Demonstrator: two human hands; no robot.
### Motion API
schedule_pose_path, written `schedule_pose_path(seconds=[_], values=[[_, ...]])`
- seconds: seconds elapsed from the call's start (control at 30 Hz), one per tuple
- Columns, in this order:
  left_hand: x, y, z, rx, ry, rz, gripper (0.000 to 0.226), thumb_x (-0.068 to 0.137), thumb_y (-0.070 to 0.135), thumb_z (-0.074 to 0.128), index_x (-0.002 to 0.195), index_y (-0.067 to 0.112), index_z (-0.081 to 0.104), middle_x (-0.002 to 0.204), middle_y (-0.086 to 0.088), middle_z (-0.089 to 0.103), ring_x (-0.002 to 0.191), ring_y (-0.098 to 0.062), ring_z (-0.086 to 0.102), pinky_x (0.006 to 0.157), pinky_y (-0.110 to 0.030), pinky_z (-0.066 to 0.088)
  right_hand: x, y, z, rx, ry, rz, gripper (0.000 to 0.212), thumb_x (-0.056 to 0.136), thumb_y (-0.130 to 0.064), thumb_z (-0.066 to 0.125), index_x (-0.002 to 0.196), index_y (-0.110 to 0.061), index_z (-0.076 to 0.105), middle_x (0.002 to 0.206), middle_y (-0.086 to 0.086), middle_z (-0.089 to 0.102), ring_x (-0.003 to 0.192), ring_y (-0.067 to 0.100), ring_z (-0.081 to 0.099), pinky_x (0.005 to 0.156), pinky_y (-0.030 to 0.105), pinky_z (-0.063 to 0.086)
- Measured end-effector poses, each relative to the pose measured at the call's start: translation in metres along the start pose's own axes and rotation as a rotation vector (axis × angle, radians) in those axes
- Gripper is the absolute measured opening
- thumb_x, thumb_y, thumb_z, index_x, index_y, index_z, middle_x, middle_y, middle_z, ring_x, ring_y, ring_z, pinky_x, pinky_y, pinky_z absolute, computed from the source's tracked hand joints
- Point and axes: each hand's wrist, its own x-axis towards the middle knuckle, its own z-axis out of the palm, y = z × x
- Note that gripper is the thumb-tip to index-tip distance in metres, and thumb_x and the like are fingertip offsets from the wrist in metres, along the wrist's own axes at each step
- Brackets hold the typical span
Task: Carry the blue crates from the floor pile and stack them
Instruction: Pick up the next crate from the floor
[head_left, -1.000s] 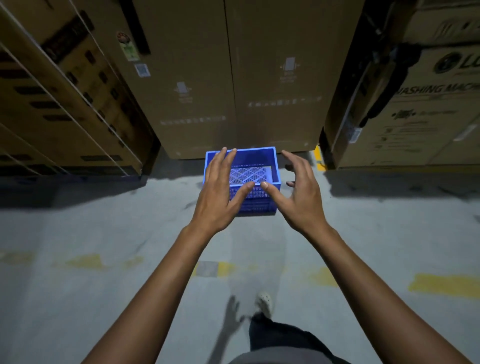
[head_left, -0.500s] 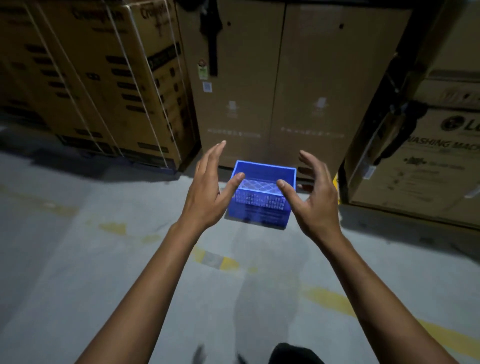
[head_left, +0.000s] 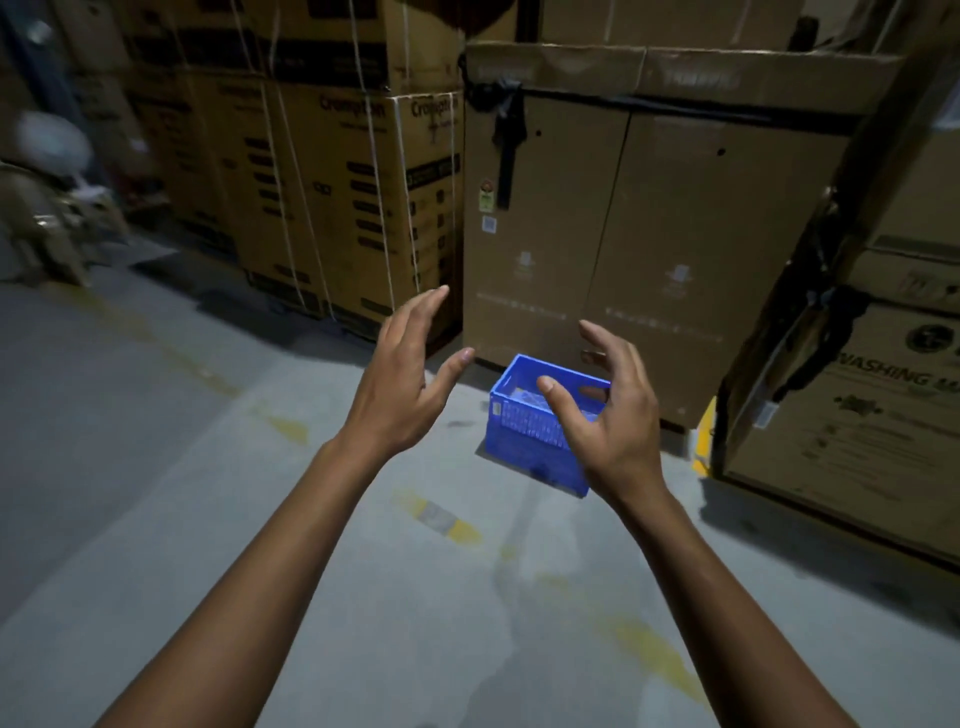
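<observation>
**Empty hands out, one crate waiting on the floor**

Head view, and here is the target. A small blue plastic crate with lattice sides (head_left: 515, 431) sits on the grey concrete floor (head_left: 234, 519), just in front of a tall brown cardboard carton (head_left: 623, 234). A printed washing-machine carton (head_left: 857, 426) stands off to its right. Only this one crate is in frame, with no pile and no stack to be seen. Something pale lies inside it, too blurred to name.

I read this as the reach-in for a pickup. Both arms stretch forward and nothing is lifted yet. The next move calls for stepping closer and bending down. Then one hand goes to each end wall, where an oval handle slot shows, for a level lift.

Now the grip. The left hand (head_left: 400, 384) is spread wide, fingers straight, thumb flared, touching nothing. The right hand (head_left: 615, 423) is apart too, its fingers curved claw-like around empty air. It overlaps the crate in the picture, but I judge it raised well clear of the rim, with no contact.

Watch those yellow painted marks (head_left: 449, 522) underfoot on the way in.
</observation>
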Motion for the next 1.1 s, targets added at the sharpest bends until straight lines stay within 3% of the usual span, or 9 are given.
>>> schedule_pose_path(seconds=[0.13, 0.3, 0.53, 0.7, 1.1], values=[[-0.067, 0.028, -0.039, 0.088, 0.024, -0.082, 0.058, 0.097, 0.046, 0.048, 0.148, 0.026, 0.031, 0.151, 0.002, 0.035, 0.137, -0.014, 0.033, 0.102, -0.024, 0.030, -0.049, -0.022, -0.013, 0.068, -0.070, 0.015, 0.058, 0.083, -0.040, 0.068, 0.134, -0.020, 0.050, 0.126, -0.003, 0.054, 0.112, 0.010, 0.055, 0.085, 0.017, 0.048], [-0.147, 0.041, -0.104, 0.183, 0.033, -0.189, 0.054, 0.097, 0.046, 0.043, 0.146, 0.024, 0.035, 0.147, 0.001, 0.041, 0.136, -0.017, 0.036, 0.107, -0.032, 0.033, -0.107, -0.062, -0.005, 0.175, -0.228, 0.069, 0.057, 0.083, -0.035, 0.073, 0.135, -0.025, 0.050, 0.130, -0.007, 0.052, 0.111, 0.001, 0.053, 0.080, 0.025, 0.055], [-0.249, 0.055, -0.197, 0.292, 0.115, -0.316, 0.051, 0.098, 0.044, 0.045, 0.143, 0.021, 0.040, 0.143, 0.001, 0.044, 0.133, -0.016, 0.039, 0.105, -0.027, 0.032, -0.169, -0.145, 0.029, 0.300, -0.389, 0.017, 0.058, 0.085, -0.038, 0.070, 0.137, -0.032, 0.044, 0.133, -0.013, 0.047, 0.113, 0.003, 0.053, 0.083, 0.029, 0.056], [-0.348, 0.059, -0.284, 0.318, 0.198, -0.399, 0.051, 0.097, 0.044, 0.046, 0.140, 0.017, 0.043, 0.138, -0.001, 0.048, 0.129, -0.019, 0.045, 0.103, -0.045, 0.042, -0.243, -0.228, 0.062, 0.373, -0.492, -0.059, 0.056, 0.085, -0.037, 0.070, 0.135, -0.030, 0.046, 0.130, -0.012, 0.048, 0.110, 0.004, 0.054, 0.082, 0.031, 0.056], [-0.594, 0.091, -0.500, 0.403, 0.387, -0.587, 0.045, 0.095, 0.035, 0.052, 0.134, 0.012, 0.052, 0.127, -0.005, 0.056, 0.117, -0.020, 0.054, 0.094, -0.045, 0.049, -0.450, -0.453, 0.115, 0.558, -0.732, -0.178, 0.054, 0.085, -0.028, 0.073, 0.133, -0.023, 0.050, 0.128, -0.006, 0.054, 0.106, 0.007, 0.057, 0.078, 0.032, 0.055]])
